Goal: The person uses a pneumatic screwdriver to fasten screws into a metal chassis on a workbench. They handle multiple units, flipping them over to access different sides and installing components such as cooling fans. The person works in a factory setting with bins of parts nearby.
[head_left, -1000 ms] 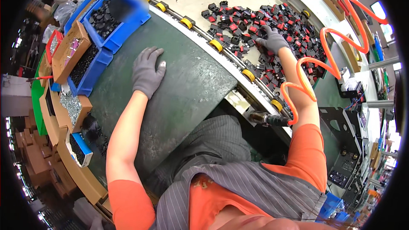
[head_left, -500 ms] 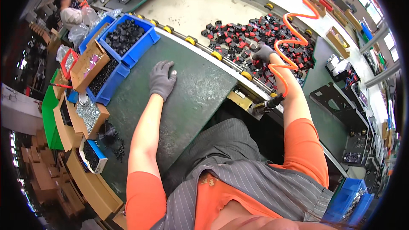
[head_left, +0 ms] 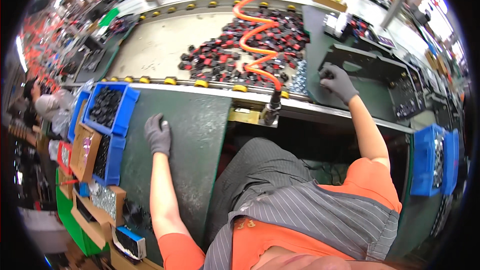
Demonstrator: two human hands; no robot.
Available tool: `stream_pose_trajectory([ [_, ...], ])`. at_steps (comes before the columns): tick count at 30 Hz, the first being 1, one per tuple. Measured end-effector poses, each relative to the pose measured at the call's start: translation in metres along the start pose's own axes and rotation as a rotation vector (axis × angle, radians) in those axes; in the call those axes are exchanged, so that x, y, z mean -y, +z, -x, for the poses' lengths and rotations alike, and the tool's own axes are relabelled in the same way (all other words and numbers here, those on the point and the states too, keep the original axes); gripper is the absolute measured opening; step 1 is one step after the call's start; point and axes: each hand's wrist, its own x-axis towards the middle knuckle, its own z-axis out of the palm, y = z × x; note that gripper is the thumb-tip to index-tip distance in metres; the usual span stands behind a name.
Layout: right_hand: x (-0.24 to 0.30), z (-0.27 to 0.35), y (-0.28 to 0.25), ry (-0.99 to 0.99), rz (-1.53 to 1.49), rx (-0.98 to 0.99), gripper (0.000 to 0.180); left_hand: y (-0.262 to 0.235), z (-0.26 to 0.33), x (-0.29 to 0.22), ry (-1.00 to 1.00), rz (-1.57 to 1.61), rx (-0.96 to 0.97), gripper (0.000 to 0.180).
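Note:
My left hand (head_left: 158, 135), in a grey glove, rests on the dark green worktop (head_left: 187, 125) with the fingers loosely spread and nothing in them. Out to the right, my right hand (head_left: 340, 85), gloved alike, is beside the near left part of a black metal panel (head_left: 370, 77). Its fingers are curled in; what they hold, if anything, I cannot make out. A heap of small black and red parts (head_left: 225, 45) lies beyond the roller rail, with silvery small pieces (head_left: 300, 77) at its right end. An orange coiled hose (head_left: 257, 35) runs down to a power screwdriver (head_left: 272, 107).
Blue bins of black parts (head_left: 127, 115) and a cardboard box of small metal pieces (head_left: 120, 207) line the left side. More blue bins (head_left: 424, 162) stand at the right. Yellow rollers (head_left: 201, 84) edge the worktop. Another person (head_left: 47, 102) is at the far left.
My right hand has left the heap of parts and swung right to the black panel. The view has turned to the right. My left hand stays on the worktop.

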Motion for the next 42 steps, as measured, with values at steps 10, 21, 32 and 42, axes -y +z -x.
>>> stream_pose_trajectory([
  [10,-0.048,0.042,-0.003,0.051,0.765,-0.249,0.024,-0.007,-0.003,-0.012,-0.025,0.013,0.065,0.032],
  [21,0.002,0.002,0.045,0.11,0.814,-0.15,0.036,-0.005,-0.005,-0.016,-0.072,0.021,0.044,0.03],
  [32,0.063,-0.08,0.152,-0.253,-0.06,0.142,0.039,0.0,-0.01,-0.001,0.003,0.101,0.089,0.029],
  [42,0.044,0.076,0.044,-0.067,-0.264,0.25,0.034,-0.008,-0.002,-0.011,-0.01,0.045,0.136,0.033],
])
